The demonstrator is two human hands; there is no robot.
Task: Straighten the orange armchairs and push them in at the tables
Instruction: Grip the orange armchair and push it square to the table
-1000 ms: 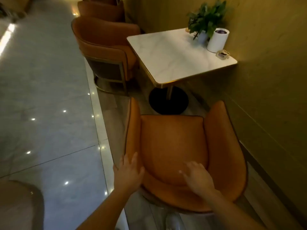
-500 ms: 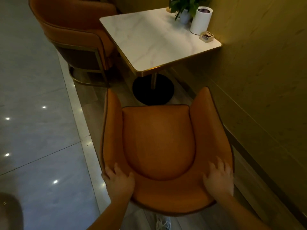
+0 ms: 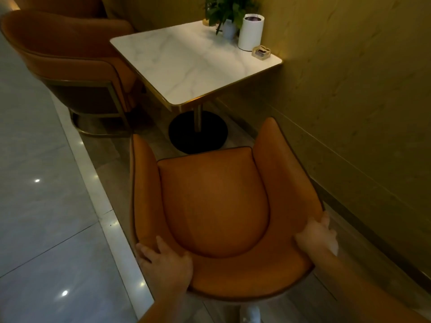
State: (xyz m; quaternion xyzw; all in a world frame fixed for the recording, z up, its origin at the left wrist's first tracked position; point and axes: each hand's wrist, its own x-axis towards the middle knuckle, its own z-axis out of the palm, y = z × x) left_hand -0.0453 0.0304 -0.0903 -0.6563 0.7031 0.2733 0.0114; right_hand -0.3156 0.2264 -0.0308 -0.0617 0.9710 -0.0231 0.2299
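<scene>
An orange armchair point(image 3: 217, 199) stands right below me, its open front facing the white marble table point(image 3: 186, 64). The seat's front edge sits just short of the table's black round base point(image 3: 184, 134). My left hand point(image 3: 164, 264) grips the chair's curved back rim at its left rear. On the right rear of the same rim my right hand point(image 3: 318, 236) is clamped, fingers wrapped over the outer side. A second orange armchair point(image 3: 70, 64) stands at the table's far left side, back towards me.
The yellow wall point(image 3: 349, 113) runs close along the chair's right side. On the table's far corner stand a potted plant point(image 3: 227, 12), a white cylinder point(image 3: 250, 32) and a small glass dish point(image 3: 261, 52). Glossy grey floor tiles point(image 3: 35, 183) lie to the left.
My hands have shifted from the inner backrest outward to the rim's left and right rear. The chair now sits squarer to the table and nearer its base.
</scene>
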